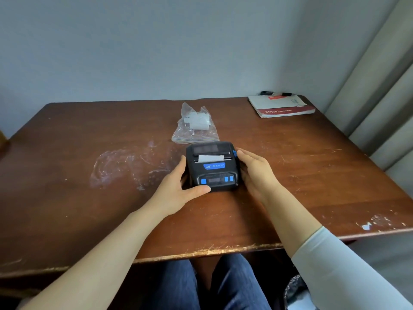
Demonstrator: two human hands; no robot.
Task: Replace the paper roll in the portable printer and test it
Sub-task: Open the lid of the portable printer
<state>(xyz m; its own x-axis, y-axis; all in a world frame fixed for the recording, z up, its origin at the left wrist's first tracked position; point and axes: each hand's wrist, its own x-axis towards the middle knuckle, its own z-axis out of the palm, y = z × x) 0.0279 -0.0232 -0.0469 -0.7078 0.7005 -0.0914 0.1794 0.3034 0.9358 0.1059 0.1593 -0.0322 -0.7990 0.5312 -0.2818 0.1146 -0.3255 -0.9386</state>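
A small black portable printer (212, 166) with blue buttons sits on the wooden table (89, 209), its lid shut and a short strip of white paper (210, 158) sticking out of the slot. My left hand (181, 189) grips its left side, thumb on the front edge. Against its right side rests my right hand (254, 171), fingertips by the blue latch (234, 152). Just behind the printer lies a clear plastic bag (194, 128) holding a white paper roll (200, 121).
A red and white booklet (282, 106) lies at the far right corner with a black pen (276, 93) behind it. A curtain (380, 104) hangs at the right. White scuff marks (125, 166) cover the table left of the printer.
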